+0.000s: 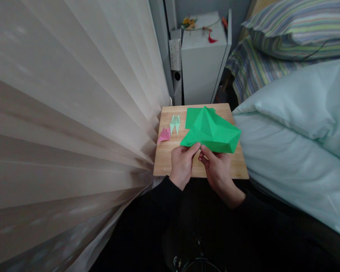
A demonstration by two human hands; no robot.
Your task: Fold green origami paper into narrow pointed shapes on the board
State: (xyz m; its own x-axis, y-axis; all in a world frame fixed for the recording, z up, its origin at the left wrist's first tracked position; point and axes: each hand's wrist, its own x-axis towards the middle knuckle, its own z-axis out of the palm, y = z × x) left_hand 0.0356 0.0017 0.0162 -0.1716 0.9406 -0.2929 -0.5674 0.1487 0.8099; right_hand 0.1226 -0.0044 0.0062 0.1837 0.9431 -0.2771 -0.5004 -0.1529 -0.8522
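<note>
A large sheet of green origami paper [215, 130], creased and partly folded with a raised peak, is held above a small wooden table. My left hand [183, 160] pinches its near edge with thumb and fingers. Close beside it, my right hand [218, 166] grips the same edge, thumb on top and fingers curled below. Beneath the held sheet, another flat green paper [191, 116] lies on the table, mostly covered. To the left rest a pale green folded paper figure [175, 124] and a pink folded paper figure [164, 135].
The wooden tabletop [166, 166] lies between a pleated pale curtain [102, 94] on the left and a bed with a light blue quilt [294, 124] on the right. Behind it stands a white cabinet [202, 68] with small ornaments on top. A striped pillow [303, 26] lies at upper right.
</note>
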